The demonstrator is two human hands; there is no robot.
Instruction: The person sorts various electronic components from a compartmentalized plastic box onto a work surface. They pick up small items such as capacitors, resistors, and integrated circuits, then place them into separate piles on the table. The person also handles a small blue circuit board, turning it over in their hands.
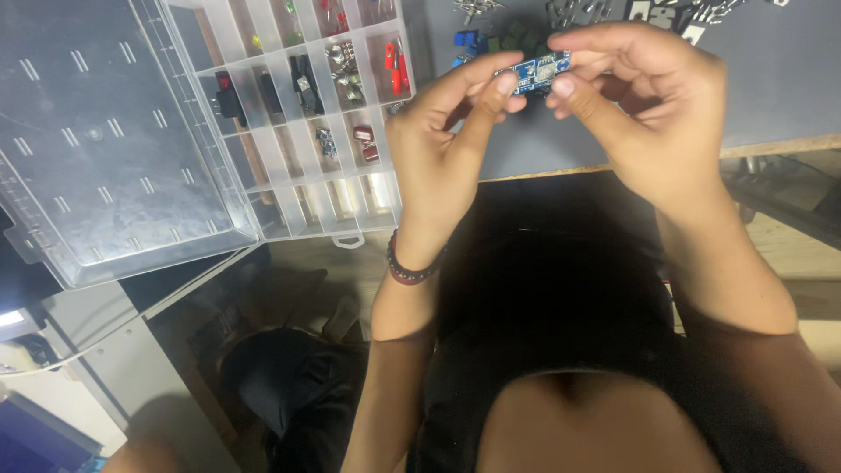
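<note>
Both of my hands hold a small blue circuit board up above the near edge of the grey table. My left hand pinches its left end between thumb and fingers. My right hand grips its right end, thumb underneath. A dark beaded bracelet circles my left wrist.
A clear plastic compartment box lies open at left with small red, black and metal parts in its cells; its lid is folded out further left. Blue and green components and metal connectors lie on the table beyond my hands.
</note>
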